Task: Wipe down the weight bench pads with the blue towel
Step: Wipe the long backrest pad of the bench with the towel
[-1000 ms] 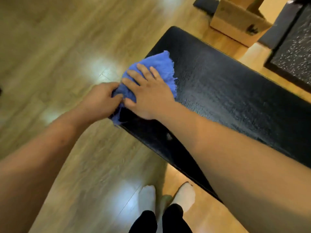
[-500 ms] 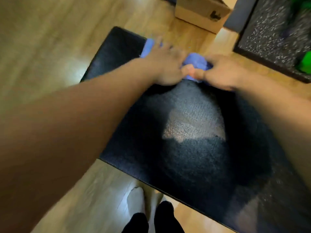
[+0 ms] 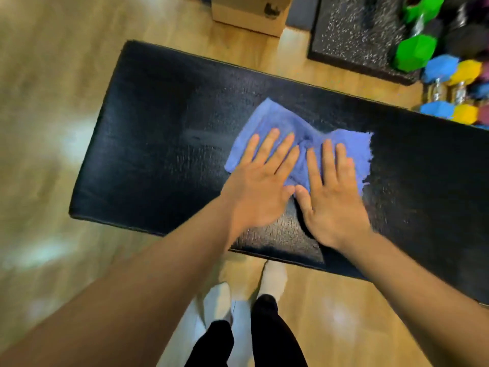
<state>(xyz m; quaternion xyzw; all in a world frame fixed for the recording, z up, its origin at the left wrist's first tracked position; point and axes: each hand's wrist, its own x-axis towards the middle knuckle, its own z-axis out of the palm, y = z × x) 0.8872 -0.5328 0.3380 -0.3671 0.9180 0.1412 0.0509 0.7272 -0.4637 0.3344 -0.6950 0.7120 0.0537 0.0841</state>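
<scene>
- Pale wooden floor [image 3: 47, 128], filling the left side and the bottom of the frame, blurred and with patches of glare.
- Black textured bench pad [image 3: 158, 128], stretched from centre left to the right edge, slanting slightly downward toward the right.
- Dark speckled mat [image 3: 352, 27] at the upper right, lying on the floor beyond the pad's far edge.
- Blue towel [image 3: 277, 120], spread flat and rumpled on top of the pad, a little right of frame centre, frayed along its right edge.
- Left hand [image 3: 260, 189], flat, fingers straight and slightly spread, pressing down on the towel's left half, heel of the palm on bare pad.
- Right hand [image 3: 330, 197], just beside the left, equally flat with straight fingers, pressing on the towel's right half; thumbs touching or very nearly so, nothing gripped by either.
- Cardboard box [image 3: 246, 14] at top centre, standing on the floor beyond the pad.
- Coloured dumbbells [image 3: 415, 53] in green, blue and yellow, clustered at the upper right edge, on and beside the mat.
- Feet in white socks [image 3: 274, 278] at bottom centre, on the floor beside the pad's near edge, below dark trouser legs.
</scene>
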